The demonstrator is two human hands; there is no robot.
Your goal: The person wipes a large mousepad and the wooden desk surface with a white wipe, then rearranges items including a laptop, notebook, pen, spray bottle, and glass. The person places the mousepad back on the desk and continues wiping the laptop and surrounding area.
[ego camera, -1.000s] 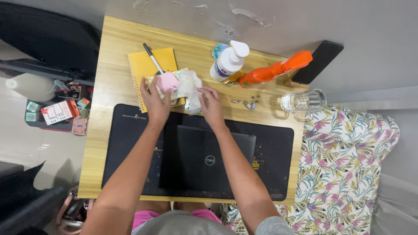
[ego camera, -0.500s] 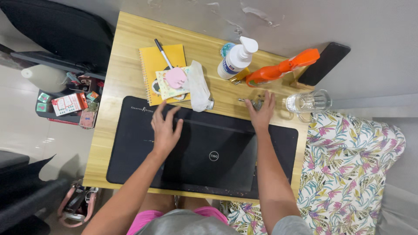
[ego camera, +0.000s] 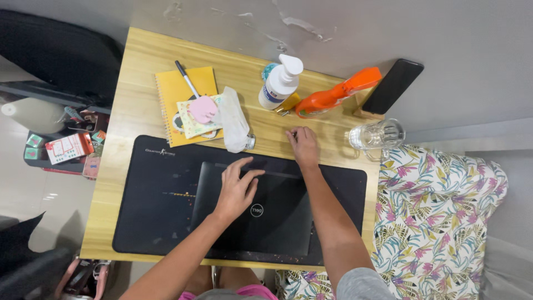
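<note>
A closed black laptop lies on a black desk mat on a wooden desk. My left hand rests flat on the laptop's lid near its far edge, fingers spread. My right hand lies palm down on the wood just beyond the mat, curled over the spot where small metal bits lay; they are hidden under it.
Behind the mat lie a yellow notebook with a pen, a pink sticky pad and a crumpled clear bag. A white pump bottle, an orange spray bottle, a black phone and a glass mug stand at the back right.
My left hand left the pink pad and came down onto the laptop lid. My right hand let go of the clear bag and moved right onto the small metal bits.
</note>
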